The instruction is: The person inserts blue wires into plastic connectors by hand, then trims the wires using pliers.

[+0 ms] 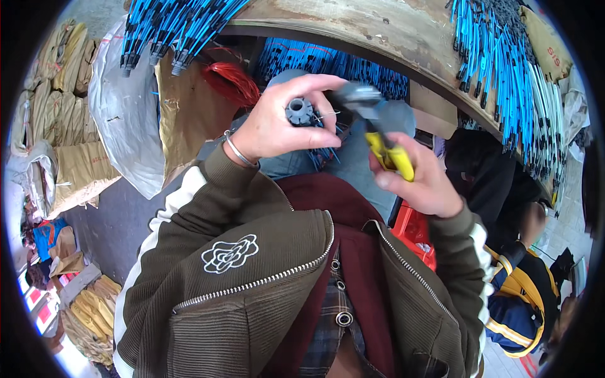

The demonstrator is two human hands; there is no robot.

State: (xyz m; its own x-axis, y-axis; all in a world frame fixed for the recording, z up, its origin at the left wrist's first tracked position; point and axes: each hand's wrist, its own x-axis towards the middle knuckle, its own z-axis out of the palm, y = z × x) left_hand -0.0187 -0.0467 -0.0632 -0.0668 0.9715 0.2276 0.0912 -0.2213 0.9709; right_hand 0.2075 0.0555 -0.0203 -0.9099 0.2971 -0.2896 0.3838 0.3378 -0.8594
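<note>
My left hand [277, 116] is curled around a dark grey ribbed round piece [299, 111] with a hole in its end. Its thumb and forefinger reach out to the right, and thin wire-like ends stick out between them. Blue and dark strands show just below that hand. In my right hand [425, 179] is a pair of pliers [391, 154] with yellow and black handles. The metal head is smeared by motion, so its jaws cannot be made out. It lies close to my left fingertips, with no contact visible.
A wooden bench [378, 22] spans the far side, bearing blue-stemmed bundles [183, 28] at left and more bundles [504, 88] at right. Red strands [232, 82] hang below it. Brown sacks [57, 113] stand left. A red crate [413, 230] and another person's arm [526, 233] are at right.
</note>
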